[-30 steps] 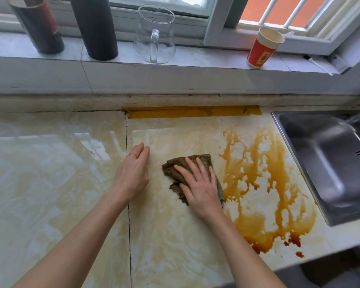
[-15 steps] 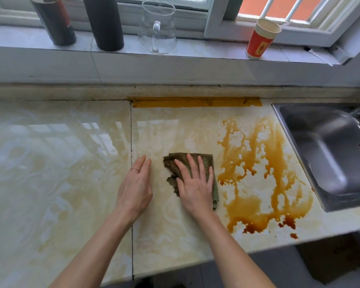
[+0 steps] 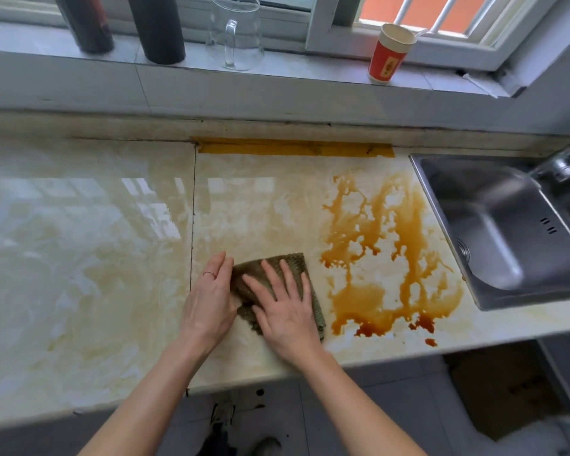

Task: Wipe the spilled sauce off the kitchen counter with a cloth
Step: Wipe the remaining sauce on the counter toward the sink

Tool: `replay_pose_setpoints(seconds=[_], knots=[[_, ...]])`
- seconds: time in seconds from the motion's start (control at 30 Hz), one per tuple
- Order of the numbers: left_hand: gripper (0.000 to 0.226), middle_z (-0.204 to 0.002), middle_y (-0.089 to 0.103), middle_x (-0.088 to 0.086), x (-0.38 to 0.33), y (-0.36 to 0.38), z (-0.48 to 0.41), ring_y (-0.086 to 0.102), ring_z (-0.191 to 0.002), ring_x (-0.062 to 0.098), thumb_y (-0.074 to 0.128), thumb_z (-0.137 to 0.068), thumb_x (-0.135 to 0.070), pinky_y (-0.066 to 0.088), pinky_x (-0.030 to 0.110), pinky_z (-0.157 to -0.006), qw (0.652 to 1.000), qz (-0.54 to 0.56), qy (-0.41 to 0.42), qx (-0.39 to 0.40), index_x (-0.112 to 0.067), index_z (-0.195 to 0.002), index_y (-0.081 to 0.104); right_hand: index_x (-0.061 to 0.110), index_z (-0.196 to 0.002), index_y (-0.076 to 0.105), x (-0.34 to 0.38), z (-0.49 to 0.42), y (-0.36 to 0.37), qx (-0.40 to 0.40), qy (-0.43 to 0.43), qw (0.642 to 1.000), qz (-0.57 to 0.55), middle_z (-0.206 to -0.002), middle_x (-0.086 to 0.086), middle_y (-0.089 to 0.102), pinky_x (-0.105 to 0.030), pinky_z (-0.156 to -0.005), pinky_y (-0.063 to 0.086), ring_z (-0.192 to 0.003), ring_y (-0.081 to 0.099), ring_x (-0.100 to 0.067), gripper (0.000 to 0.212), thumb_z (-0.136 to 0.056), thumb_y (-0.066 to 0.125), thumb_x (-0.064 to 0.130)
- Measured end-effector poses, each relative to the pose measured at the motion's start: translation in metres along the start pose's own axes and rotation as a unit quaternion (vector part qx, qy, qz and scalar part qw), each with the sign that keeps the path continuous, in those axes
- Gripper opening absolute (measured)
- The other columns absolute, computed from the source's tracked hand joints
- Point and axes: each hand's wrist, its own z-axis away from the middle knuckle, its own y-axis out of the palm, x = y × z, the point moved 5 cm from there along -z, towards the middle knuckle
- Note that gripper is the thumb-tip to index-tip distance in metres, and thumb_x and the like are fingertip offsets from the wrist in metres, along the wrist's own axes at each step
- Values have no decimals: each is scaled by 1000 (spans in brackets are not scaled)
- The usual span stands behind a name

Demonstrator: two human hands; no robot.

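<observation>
Pressing flat with the right hand on a crumpled olive cloth, fingers spread straight, gripping nothing. Resting the left hand flat on the tabletop against the cloth's left edge, fingers straight and together, released. Cloth near the front edge, just left of the brown sauce. Right of the sauce: a steel sink. On the windowsill behind: a glass jug, a red paper cup.
</observation>
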Motion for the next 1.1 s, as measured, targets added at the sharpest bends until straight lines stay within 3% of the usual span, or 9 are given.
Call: replay_pose_setpoints(seconds=[0.1,0.23,0.4,0.6,0.77,0.9,1.0,1.1], knots=[[58,-155,24,5,-3,5,7,24,-142,20,39,-90,0,25,31,-113,1000,-7,2,-2,-11,-146,29,46,-148,26,-20,8,-4,14,-50,999,-3,-162,7,17,-54,-118,1,-150,2,-20,54,-94,27,46],[59,-154,25,7,-7,12,16,26,-141,21,39,-88,2,26,32,-113,1000,-22,3,0,-9,-145,31,45,-148,26,-21,13,-4,-5,23,1000,-6,-162,6,15,-55,-118,1,-150,0,-22,56,-92,24,46],[59,-155,21,7,-14,20,21,21,-143,22,40,-89,-2,24,32,-113,999,-37,-4,13,-9,-146,28,44,-147,30,-26,53,2,-5,-107,994,13,-161,7,21,-53,-118,4,-150,8,-22,53,-95,38,44],[62,-156,18,5,-17,24,26,20,-143,21,39,-89,0,23,31,-115,999,-49,-11,8,-10,-148,23,44,-146,32,-48,59,-8,-45,-20,999,6,-160,7,25,-54,-116,9,-149,12,-23,53,-94,40,45],[62,-155,21,8,-27,27,26,22,-142,24,41,-87,1,25,33,-113,999,-50,-12,-7,-8,-146,26,43,-146,35,-55,77,-6,-28,-131,991,14,-160,8,25,-53,-118,8,-150,11,-21,55,-93,45,47],[68,-157,16,7,-31,30,30,16,-144,22,38,-85,7,21,31,-116,999,-52,-5,-5,-9,-148,20,43,-145,38,-97,77,-20,-61,-39,997,32,-158,9,29,-56,-115,20,-149,17,-19,54,-92,46,50],[66,-157,14,7,-31,35,32,14,-144,21,37,-87,5,17,29,-117,999,-53,1,-6,-9,-149,18,43,-144,39,-90,80,-21,-86,25,996,26,-157,7,31,-58,-115,20,-148,20,-22,54,-91,45,49],[61,-157,13,8,-32,38,34,13,-145,21,35,-91,2,13,28,-116,998,-54,-2,-8,-8,-149,17,42,-145,38,-80,89,-12,-80,-28,996,22,-158,5,30,-57,-116,17,-148,18,-24,54,-92,47,48]])
